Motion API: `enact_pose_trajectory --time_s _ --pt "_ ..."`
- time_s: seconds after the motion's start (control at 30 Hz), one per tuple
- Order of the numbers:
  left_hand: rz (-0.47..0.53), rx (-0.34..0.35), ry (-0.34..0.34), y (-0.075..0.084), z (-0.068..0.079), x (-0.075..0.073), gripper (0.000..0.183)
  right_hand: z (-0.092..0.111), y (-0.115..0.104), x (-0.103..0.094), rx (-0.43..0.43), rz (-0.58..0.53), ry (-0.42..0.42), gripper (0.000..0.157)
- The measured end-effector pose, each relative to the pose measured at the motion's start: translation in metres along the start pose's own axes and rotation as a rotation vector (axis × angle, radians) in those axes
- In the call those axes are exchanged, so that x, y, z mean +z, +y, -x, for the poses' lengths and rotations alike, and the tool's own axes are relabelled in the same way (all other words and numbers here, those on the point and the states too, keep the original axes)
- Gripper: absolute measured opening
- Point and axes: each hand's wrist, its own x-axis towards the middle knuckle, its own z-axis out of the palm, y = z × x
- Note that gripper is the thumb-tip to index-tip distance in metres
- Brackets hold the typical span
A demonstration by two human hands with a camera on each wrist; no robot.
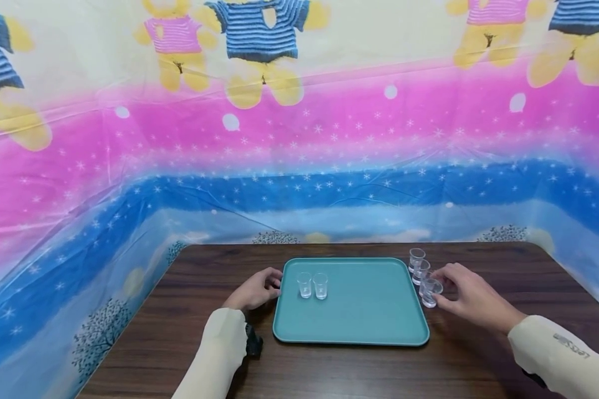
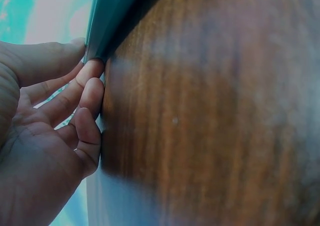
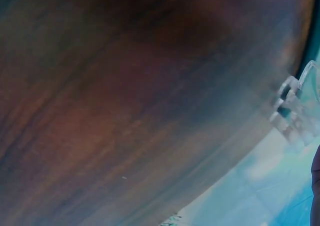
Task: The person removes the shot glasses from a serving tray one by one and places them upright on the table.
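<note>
Teal tray point(image 1: 364, 310) on dark wooden table point(image 1: 479, 366); two clear shot glasses point(image 1: 313, 285) stand inside it. Left hand point(image 1: 255, 289) pinches tray's left rim. Right hand point(image 1: 471, 296), fingers curled, apparently grips nearest glass point(image 1: 430, 292) of three beside tray.

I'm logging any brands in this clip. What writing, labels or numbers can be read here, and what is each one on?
Small dark lettering on the cream right sleeve: too small and skewed to read for certain.
No writing shows on the teal plastic tray, the small clear glasses, the dark wooden table or the bear-print backdrop sheet.
</note>
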Motion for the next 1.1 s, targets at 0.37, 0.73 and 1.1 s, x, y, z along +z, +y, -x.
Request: enact_pose_trajectory --time_s 0.37,0.73,1.1 --pt "-0.003 -0.005 0.006 -0.002 0.001 -0.002 0.037 0.005 0.009 0.01 0.016 -0.014 -0.016 0.032" --pt "-0.009 -0.004 0.003 -0.005 0.0 -0.001 0.036 -0.014 -0.001 0.011 -0.018 -0.014 0.043 0.032" --pt "-0.019 0.011 -0.008 -0.002 0.0 -0.001 0.037 -0.058 -0.046 0.035 -0.121 -0.099 -0.014 0.035"
